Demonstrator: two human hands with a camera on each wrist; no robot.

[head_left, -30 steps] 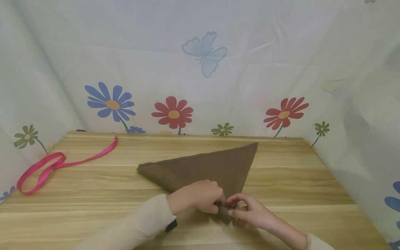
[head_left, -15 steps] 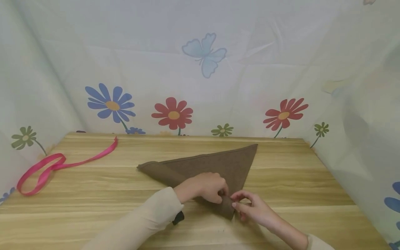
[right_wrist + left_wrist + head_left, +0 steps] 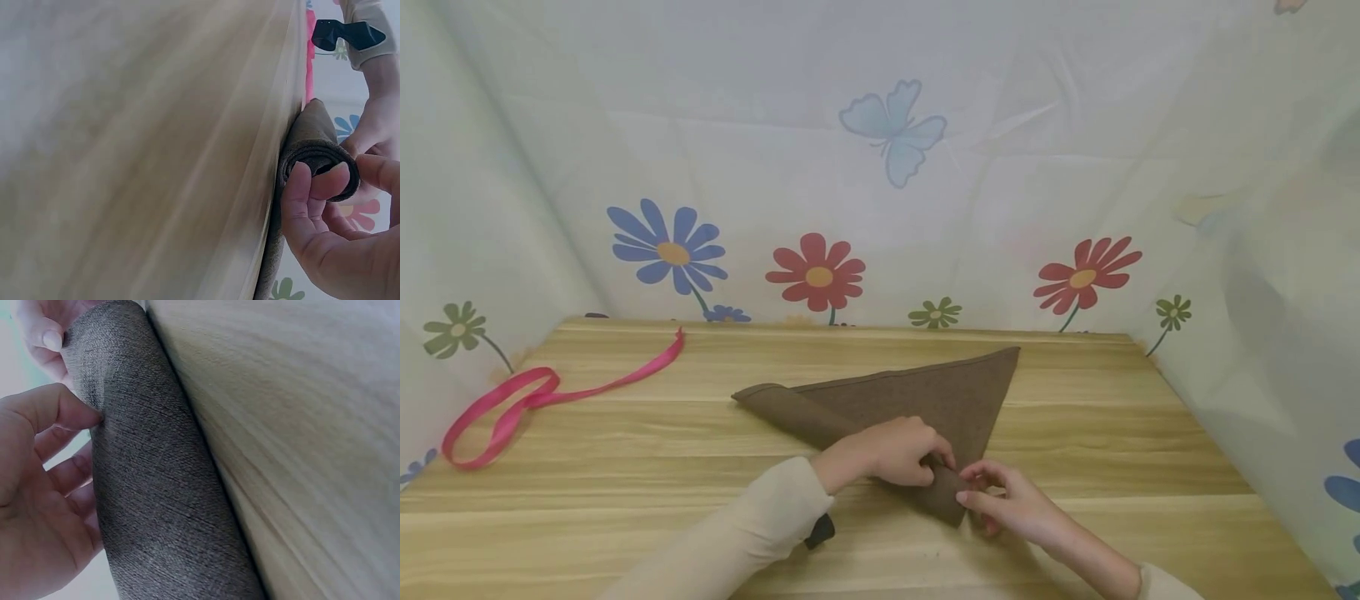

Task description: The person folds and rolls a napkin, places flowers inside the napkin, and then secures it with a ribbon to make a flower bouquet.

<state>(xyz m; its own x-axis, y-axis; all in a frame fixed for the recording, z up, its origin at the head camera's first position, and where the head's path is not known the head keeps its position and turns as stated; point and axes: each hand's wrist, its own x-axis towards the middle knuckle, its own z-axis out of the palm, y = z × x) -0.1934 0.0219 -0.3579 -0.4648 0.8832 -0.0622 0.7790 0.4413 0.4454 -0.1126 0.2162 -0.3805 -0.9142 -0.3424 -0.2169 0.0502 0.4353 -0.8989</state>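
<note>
A brown cloth (image 3: 917, 400) lies on the wood-grain table, its near edge turned over into a roll. My left hand (image 3: 895, 450) grips the roll near its right part; in the left wrist view the thumb (image 3: 81, 415) presses on the woven roll (image 3: 150, 456) with the other fingers behind it. At the roll's right end, my right hand (image 3: 1011, 500) pinches the edge between thumb and fingers. The right wrist view shows the spiral layers of the rolled cloth (image 3: 315, 152) end-on, with fingertips of my right hand (image 3: 340, 240) at that opening.
A pink ribbon (image 3: 602, 387) lies looped on the left of the table (image 3: 1112, 450). Flower-printed white curtain (image 3: 737, 167) stands behind and along both sides. A black wrist device (image 3: 820, 531) sits under the left cuff.
The cloth's near edge has been rolled farther away from me, and its left part is now turned over. Both hands have moved slightly forward and right with it, mostly in the first half second.
</note>
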